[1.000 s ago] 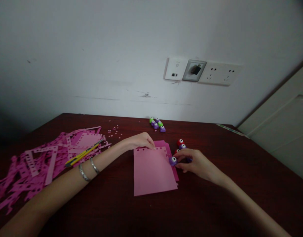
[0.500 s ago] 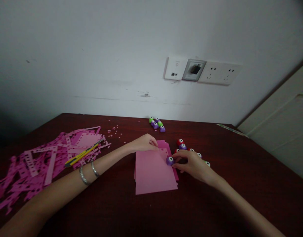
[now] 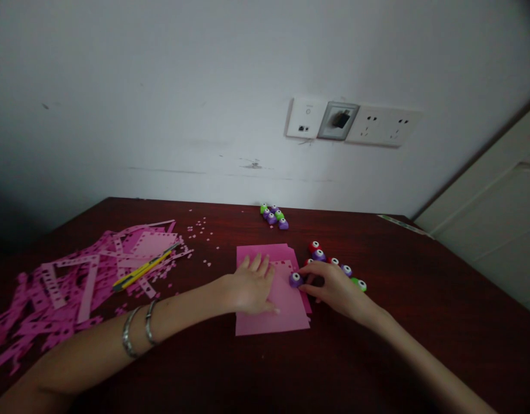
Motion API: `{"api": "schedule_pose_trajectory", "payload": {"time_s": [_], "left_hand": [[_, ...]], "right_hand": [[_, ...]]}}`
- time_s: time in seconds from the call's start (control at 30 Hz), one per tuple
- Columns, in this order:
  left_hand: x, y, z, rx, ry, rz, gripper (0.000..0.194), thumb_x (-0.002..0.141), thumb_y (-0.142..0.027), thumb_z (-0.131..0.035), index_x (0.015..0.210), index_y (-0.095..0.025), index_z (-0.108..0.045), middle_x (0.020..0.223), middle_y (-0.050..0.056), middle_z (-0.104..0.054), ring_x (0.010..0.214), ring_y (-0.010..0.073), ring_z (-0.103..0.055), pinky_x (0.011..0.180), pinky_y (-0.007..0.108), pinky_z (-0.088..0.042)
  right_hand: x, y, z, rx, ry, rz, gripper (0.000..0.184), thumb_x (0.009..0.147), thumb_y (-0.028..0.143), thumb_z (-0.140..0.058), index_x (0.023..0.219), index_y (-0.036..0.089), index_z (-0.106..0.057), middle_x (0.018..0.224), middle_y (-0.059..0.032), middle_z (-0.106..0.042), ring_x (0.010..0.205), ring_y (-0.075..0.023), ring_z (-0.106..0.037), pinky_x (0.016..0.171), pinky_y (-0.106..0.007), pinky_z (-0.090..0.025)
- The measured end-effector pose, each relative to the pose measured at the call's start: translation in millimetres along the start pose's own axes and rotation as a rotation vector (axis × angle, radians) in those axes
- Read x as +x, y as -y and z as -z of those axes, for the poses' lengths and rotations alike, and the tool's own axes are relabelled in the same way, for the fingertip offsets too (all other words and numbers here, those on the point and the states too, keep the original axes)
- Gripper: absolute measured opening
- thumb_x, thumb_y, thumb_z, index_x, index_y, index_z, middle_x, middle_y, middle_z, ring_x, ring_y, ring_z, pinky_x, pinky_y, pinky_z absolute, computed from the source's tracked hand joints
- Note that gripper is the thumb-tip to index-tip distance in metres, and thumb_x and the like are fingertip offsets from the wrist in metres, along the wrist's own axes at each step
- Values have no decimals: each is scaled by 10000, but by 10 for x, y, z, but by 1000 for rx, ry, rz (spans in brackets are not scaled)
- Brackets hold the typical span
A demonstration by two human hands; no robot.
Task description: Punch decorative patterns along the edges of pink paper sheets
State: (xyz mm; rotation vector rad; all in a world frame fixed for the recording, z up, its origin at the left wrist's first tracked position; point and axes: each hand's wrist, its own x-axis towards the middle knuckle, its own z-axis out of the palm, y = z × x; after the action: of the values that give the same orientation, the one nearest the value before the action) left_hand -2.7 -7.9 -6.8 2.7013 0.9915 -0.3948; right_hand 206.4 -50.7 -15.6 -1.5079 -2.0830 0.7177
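Note:
My left hand (image 3: 253, 286) lies flat with spread fingers on a light pink sheet of paper (image 3: 273, 324), which rests on a stack of pink paper. A row of punched holes shows along the far edge of this sheet. With its thumb and fingers, my right hand (image 3: 329, 284) grips a small purple craft hole punch (image 3: 296, 280) at the sheet's right edge. Partly behind that hand, several more punches stand on the table, among them a red one (image 3: 315, 247), a purple one (image 3: 319, 256) and a green one (image 3: 360, 284).
Punched pink paper strips (image 3: 90, 282) are heaped on the left, with a yellow utility knife (image 3: 144, 269) on top. Tiny paper cut-outs (image 3: 199, 227) lie scattered nearby. Another group of punches (image 3: 272, 218) stands near the wall, below the sockets (image 3: 383, 126).
My left hand has gone from pinching near the sheet's far edge to lying flat on it, nearer to me. My right hand stays at the right edge with the punch.

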Motion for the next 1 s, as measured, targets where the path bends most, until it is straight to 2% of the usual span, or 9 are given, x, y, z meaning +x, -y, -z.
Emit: {"api": "schedule_pose_trajectory", "payload": {"time_s": [0.17,0.33,0.43,0.5,0.6,0.7,0.77,0.83,1.0], "left_hand": [[24,17,-30,-35,-27,-9,909,724,-575,-520,1379,-20,-222,1414,272,-163,1296,438,-124,1005,568,-159],[35,40,-50,-34,-33,-32,908,716,-610,-497,1388,-63,-224,1418,253,-182,1291,433,-148,995,572,-162],[10,48,44,-48,0,-45,920,715,-635,-479,1388,-62,-224,1423,238,-201,1289,420,-164,1001,533,-176],[-10,54,152,-53,-30,-54,884,736,-621,-462,1376,-49,-252,1410,239,-241,1271,410,-205,987,501,-218],[-1,76,324,-48,-199,-63,650,805,-538,-408,1261,-77,-455,1257,218,-453,1140,354,-383,881,430,-338],[86,116,434,-146,-273,-56,445,858,-414,-350,961,-90,-637,901,156,-604,818,232,-540,706,342,-399],[178,146,446,-254,-223,-74,396,858,-344,-359,782,-89,-654,688,105,-593,625,165,-535,612,307,-399],[280,176,407,-397,-126,-70,349,842,-296,-385,700,-97,-633,578,62,-563,517,128,-516,540,277,-396],[503,226,226,-705,125,-25,365,851,-325,-375,661,-106,-596,545,39,-564,432,108,-504,457,260,-410]], "right_hand": [[4,-12,-17,-26,-15,11,166,769,210,-590,913,191,-671,802,-37,-624,657,-146,-579,582,-253,-462],[0,9,-1,3,0,-16,173,762,222,-597,917,187,-667,795,-38,-632,647,-144,-594,560,-243,-484],[-13,21,57,67,7,-125,241,738,268,-627,960,177,-647,722,-28,-641,555,-135,-593,475,-237,-493],[-17,28,111,159,-11,-234,285,735,325,-630,966,157,-630,678,-32,-641,523,-138,-594,407,-225,-492],[-1,41,189,292,44,-367,311,745,423,-606,851,131,-633,626,-44,-631,510,-139,-604,352,-197,-483],[38,51,242,344,206,-436,411,746,527,-572,687,123,-615,602,-55,-635,472,-124,-605,337,-176,-473],[70,49,259,341,295,-468,466,740,575,-552,669,118,-607,591,-64,-647,452,-119,-605,346,-176,-481],[103,40,264,346,357,-488,497,739,605,-534,708,116,-615,594,-74,-663,432,-116,-603,351,-179,-486],[199,9,225,365,429,-523,529,730,639,-515,674,124,-619,562,-83,-668,418,-111,-604,334,-155,-462]]}}
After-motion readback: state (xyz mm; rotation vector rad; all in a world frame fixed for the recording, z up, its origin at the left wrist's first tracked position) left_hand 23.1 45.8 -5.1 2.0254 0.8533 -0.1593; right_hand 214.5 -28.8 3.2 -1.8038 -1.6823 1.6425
